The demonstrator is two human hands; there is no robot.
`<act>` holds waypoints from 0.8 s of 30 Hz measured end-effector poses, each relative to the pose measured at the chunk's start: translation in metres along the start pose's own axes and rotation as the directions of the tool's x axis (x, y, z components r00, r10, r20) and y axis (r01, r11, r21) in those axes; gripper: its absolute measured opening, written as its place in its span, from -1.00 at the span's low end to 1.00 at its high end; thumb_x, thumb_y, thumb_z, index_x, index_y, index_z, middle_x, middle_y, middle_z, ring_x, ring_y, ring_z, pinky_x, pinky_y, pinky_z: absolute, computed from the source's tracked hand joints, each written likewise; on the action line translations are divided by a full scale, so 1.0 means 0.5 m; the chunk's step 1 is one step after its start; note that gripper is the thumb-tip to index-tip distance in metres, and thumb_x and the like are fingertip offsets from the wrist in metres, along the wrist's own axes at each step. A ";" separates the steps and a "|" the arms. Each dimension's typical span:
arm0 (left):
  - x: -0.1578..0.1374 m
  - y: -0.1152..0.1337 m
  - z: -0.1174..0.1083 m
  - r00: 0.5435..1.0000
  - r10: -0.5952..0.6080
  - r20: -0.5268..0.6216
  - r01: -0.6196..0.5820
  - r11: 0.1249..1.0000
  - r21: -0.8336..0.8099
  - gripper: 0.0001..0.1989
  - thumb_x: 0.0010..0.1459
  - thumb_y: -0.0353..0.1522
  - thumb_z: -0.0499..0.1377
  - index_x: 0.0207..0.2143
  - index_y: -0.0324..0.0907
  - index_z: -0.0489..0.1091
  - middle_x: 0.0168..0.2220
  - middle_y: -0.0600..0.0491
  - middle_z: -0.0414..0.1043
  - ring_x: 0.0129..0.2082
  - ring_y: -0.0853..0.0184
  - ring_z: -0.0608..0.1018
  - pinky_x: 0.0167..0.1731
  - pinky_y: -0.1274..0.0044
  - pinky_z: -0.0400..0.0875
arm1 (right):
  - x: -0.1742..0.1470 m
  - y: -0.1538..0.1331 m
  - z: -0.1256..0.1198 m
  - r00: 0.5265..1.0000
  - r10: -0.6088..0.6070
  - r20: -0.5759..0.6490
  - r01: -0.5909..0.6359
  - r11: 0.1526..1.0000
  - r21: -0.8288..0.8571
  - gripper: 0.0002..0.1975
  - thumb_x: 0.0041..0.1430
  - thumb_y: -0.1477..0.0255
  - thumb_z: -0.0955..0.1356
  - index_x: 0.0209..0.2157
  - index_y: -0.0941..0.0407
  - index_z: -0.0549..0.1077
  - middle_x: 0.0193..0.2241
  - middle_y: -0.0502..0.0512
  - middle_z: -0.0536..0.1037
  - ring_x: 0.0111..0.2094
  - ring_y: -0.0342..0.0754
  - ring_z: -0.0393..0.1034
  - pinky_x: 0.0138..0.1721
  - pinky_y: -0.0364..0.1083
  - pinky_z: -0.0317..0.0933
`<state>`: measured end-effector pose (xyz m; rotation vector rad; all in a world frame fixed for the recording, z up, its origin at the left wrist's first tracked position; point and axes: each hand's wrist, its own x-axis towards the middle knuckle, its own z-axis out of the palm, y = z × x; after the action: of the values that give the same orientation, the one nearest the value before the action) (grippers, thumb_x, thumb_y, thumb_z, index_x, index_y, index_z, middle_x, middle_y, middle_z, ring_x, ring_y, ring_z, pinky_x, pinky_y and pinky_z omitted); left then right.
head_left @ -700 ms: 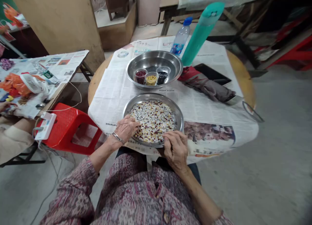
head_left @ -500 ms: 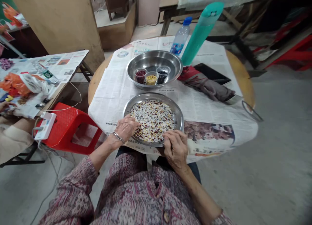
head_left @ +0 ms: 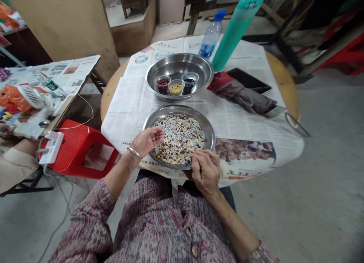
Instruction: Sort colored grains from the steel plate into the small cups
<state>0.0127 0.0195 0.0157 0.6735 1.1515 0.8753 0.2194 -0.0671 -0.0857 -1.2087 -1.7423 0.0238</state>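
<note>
A round steel tray [head_left: 211,131] in front of me holds mixed white grains, dark red beans and yellow kernels [head_left: 182,137]. My left hand [head_left: 148,140], with a silver bangle at the wrist, hovers over the tray's left edge. Its palm is turned partly up and its fingers are curled together; what lies in them is too small to name. At the tray's lower right rim, my right hand [head_left: 206,171] has its fingers bent and pinched down at the grains. Whatever is between its fingertips is hidden.
Behind the tray, a steel basin [head_left: 179,58] holds clear cups of red beans [head_left: 163,85], yellow kernels [head_left: 175,89] and black beans [head_left: 188,85]. A water bottle [head_left: 210,35], teal container [head_left: 237,31] and folded umbrella [head_left: 241,96] stand or lie right. A red stool [head_left: 82,149] is left.
My left hand has lifted from the grains and rolled so its palm faces more upward. My right hand stays at the rim. The view has shifted slightly.
</note>
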 end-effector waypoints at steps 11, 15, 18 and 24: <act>-0.002 -0.041 -0.011 0.892 0.329 0.310 -0.354 0.079 0.932 -0.87 0.10 -0.49 0.23 -0.29 -0.16 0.53 -0.36 0.08 0.38 -0.34 0.39 0.46 -0.17 0.50 0.41 | 0.003 -0.004 -0.002 1.000 0.014 -0.006 -0.014 1.000 -0.010 -0.82 0.22 0.55 0.27 -0.19 0.10 0.47 -0.27 0.12 0.57 -0.10 0.04 0.35 0.01 0.09 0.26; -0.002 -0.044 -0.009 0.890 0.311 0.332 -0.337 -0.039 0.941 -0.83 0.16 -0.51 0.17 -0.21 -0.18 0.49 -0.27 0.04 0.40 -0.22 0.34 0.49 -0.05 0.48 0.41 | 0.003 -0.003 -0.002 1.000 0.019 -0.007 -0.018 1.000 0.001 -0.81 0.22 0.55 0.27 -0.19 0.08 0.48 -0.27 0.10 0.57 -0.10 0.04 0.36 0.01 0.10 0.26; -0.001 -0.042 -0.008 0.899 0.274 0.341 -0.336 -0.066 0.940 -0.86 0.17 -0.49 0.17 -0.22 -0.20 0.49 -0.27 0.03 0.41 -0.23 0.33 0.49 -0.06 0.47 0.41 | 0.002 -0.002 -0.002 1.000 0.022 -0.003 -0.022 1.000 -0.004 -0.81 0.22 0.56 0.28 -0.19 0.08 0.47 -0.27 0.11 0.57 -0.10 0.05 0.36 0.01 0.11 0.26; 0.006 -0.048 -0.014 0.891 0.281 0.357 -0.346 -0.089 0.934 -0.88 0.18 -0.47 0.17 -0.22 -0.19 0.47 -0.26 0.03 0.42 -0.18 0.31 0.49 -0.06 0.47 0.41 | 0.001 -0.002 -0.003 0.999 0.039 0.013 -0.039 0.999 -0.010 -0.81 0.23 0.54 0.26 -0.19 0.07 0.47 -0.27 0.11 0.56 -0.10 0.05 0.36 0.01 0.13 0.25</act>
<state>0.0121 0.0098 -0.0075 2.3227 1.5172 0.1648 0.2196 -0.0680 -0.0841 -1.2523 -1.7317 0.0471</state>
